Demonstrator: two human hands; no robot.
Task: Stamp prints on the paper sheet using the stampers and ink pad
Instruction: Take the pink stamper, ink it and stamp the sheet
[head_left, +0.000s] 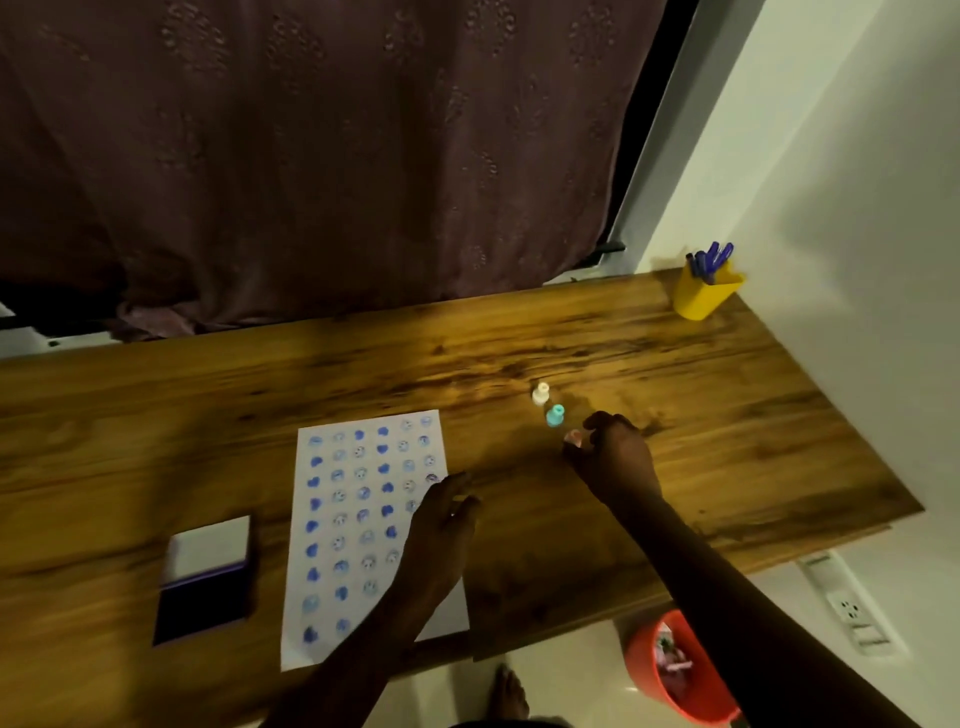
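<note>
A white paper sheet (358, 530) lies on the wooden desk (675, 415), covered with rows of blue stamped prints. The open ink pad (208, 582) sits to its left, lid raised, dark pad facing up. A white stamper (541, 393) and a teal stamper (555, 415) stand upright to the right of the sheet. My right hand (615, 457) is beside them, fingers pinched on a small pink stamper (573, 438) at the desk surface. My left hand (441, 525) rests on the sheet's right edge with fingers spread, holding nothing.
A yellow cup with blue pens (704, 291) stands at the desk's far right corner by the wall. A dark curtain (311, 156) hangs behind the desk. Below the front edge are a red bin (675, 670), a wall socket (847, 608) and a bare foot (509, 691).
</note>
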